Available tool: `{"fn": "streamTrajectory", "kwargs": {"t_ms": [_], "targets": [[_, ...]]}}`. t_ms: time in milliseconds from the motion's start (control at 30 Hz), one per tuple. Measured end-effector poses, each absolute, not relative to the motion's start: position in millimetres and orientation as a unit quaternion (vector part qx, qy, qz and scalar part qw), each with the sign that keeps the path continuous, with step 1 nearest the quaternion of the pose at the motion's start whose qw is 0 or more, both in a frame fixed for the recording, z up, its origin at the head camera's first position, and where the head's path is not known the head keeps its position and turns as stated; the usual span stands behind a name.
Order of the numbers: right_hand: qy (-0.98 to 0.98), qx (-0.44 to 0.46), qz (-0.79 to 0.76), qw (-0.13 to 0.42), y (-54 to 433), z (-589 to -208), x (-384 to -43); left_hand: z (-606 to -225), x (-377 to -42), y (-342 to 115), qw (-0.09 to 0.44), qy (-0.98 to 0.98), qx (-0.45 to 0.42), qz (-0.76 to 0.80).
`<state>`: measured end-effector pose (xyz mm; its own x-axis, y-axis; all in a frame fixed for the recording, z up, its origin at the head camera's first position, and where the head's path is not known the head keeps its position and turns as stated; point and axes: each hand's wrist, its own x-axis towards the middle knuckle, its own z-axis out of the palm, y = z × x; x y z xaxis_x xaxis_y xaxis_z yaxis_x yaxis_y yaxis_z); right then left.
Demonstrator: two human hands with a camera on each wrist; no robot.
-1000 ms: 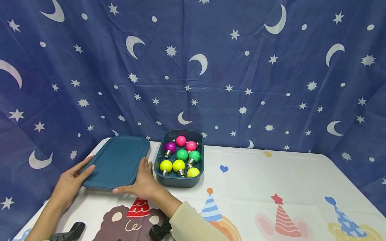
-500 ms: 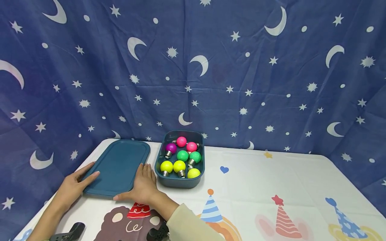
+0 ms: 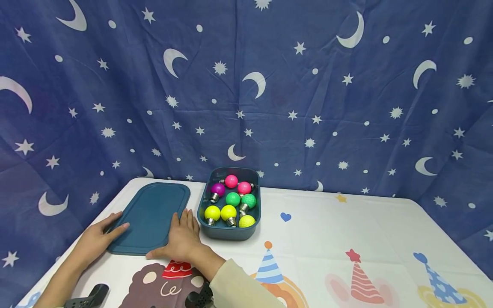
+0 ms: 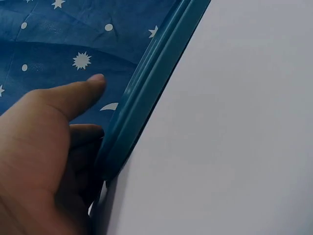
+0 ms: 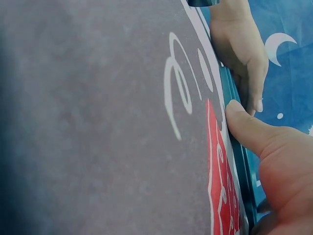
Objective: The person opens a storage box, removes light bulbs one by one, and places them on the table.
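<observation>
A dark blue rectangular lid point(image 3: 150, 218) with rounded corners lies flat at the left of the table. At its left edge is my left hand point(image 3: 94, 241), the thumb extended over the lid's top; in the left wrist view this thumb point(image 4: 80, 95) stands off the rim point(image 4: 139, 93), with the other fingers partly hidden beside it. My right hand point(image 3: 182, 239) lies along the right edge, fingers extended forward and spread, thumb tip at the near edge. From the right wrist view, the right thumb point(image 5: 252, 127) overlaps the lid's rim point(image 5: 239, 156).
Right of the lid stands a matching dark blue box point(image 3: 229, 233) holding several bulbs in pink, purple, green and yellow point(image 3: 229, 211). The white party-print tablecloth point(image 3: 316, 239) covers the table. A blue moon-and-star curtain point(image 3: 277, 98) hangs behind.
The lid has come down and toward me onto the tablecloth, both hands moving with it. In the last half second it shifts slightly nearer, and the right fingers spread a little.
</observation>
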<state>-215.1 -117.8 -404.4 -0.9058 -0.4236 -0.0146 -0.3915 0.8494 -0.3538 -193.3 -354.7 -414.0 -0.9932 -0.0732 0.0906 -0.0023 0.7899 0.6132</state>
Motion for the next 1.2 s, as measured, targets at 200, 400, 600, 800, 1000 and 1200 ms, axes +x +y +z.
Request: {"fn": "streamTrajectory", "kwargs": {"t_ms": [200, 400, 600, 800, 1000, 1200], "targets": [[0.957, -0.256, -0.128, 0.036, -113.4, -408.1, -216.3, -415.8, -196.0, -351.1, 0.057, -0.949, 0.014, -0.309], [0.958, -0.263, -0.109, 0.035, -111.4, -405.5, -214.6, -416.7, -197.4, -350.1, 0.064, -0.951, 0.01, -0.303], [0.962, -0.252, -0.103, 0.035, -109.0, -394.2, -209.0, -415.5, -198.3, -349.0, 0.069, -0.946, 0.021, -0.317], [0.945, -0.275, -0.176, 0.009, -100.3, -378.3, -201.8, -411.2, -195.1, -345.5, 0.139, -0.925, 0.032, -0.351], [0.914, -0.327, -0.239, -0.015, -78.8, -351.9, -194.6, -398.6, -191.6, -331.7, 0.216, -0.896, 0.029, -0.388], [0.886, -0.365, -0.282, -0.041, -49.7, -334.8, -197.4, -384.5, -190.7, -311.4, 0.25, -0.887, -0.007, -0.388]]}}
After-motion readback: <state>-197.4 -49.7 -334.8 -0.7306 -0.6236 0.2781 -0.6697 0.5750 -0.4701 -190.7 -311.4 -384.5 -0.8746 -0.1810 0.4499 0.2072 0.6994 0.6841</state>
